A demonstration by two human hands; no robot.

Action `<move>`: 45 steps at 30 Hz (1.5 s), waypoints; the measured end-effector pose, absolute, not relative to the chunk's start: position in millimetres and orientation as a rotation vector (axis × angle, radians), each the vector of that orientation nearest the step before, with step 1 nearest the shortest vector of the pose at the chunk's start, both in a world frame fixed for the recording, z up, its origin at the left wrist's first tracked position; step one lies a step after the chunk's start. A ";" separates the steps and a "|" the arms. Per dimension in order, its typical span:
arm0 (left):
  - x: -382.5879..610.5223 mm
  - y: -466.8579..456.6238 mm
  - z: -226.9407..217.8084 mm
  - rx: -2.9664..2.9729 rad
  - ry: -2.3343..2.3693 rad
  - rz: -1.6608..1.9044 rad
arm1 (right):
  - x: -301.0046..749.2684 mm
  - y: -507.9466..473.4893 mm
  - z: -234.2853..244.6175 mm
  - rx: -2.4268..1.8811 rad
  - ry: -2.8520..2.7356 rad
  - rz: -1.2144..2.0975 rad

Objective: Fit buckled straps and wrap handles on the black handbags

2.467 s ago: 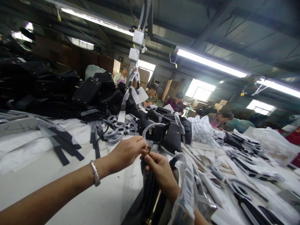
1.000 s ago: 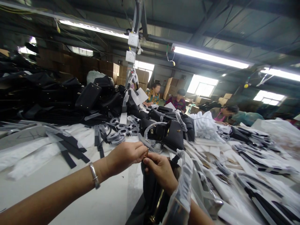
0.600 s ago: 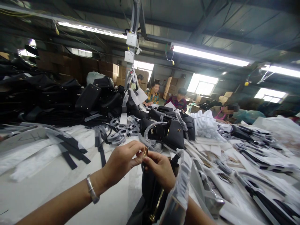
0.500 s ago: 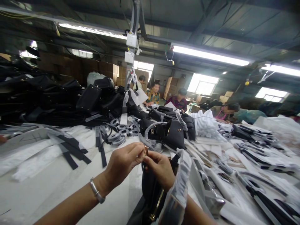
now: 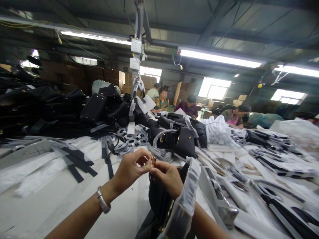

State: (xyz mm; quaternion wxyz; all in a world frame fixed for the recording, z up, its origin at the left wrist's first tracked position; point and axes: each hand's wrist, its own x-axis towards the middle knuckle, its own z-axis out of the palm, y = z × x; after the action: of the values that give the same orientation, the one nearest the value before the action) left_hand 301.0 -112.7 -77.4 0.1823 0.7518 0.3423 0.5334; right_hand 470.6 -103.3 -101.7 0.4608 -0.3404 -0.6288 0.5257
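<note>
My left grip (image 5: 133,166) is pinched on a small gold metal fitting (image 5: 153,162), right grip (image 5: 168,176) closed just below it on the top edge of a black bag (image 5: 157,196). Fitting's likely light, stiff, slick: best held by its sides; bag looks soft, so support it close by. Bag's over the bench (image 5: 122,215), plastic-wrapped handle (image 5: 192,176) on its right.

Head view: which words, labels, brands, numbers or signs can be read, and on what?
No readable text.
Held gold metal piece: too small to read.
Gold fitting on the black handbag: too small.
Dark marks on the grey sheet: too blurred.
</note>
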 end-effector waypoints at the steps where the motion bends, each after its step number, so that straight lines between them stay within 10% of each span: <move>1: 301.0 -113.3 -74.7 2.088 0.964 1.450 | 470.6 -103.1 -101.9 -0.822 -1.550 1.302; 45: 302.7 -112.7 -75.2 2.965 0.894 1.457 | 482.9 -100.9 -109.7 -0.747 -1.621 1.215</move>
State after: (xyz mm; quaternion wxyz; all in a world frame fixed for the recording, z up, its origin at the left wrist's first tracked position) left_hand 302.7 -112.7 -75.2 -0.1402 0.8578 0.2587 0.4215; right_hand 482.9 -100.9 -109.7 0.4718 -0.3049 -0.6619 0.4964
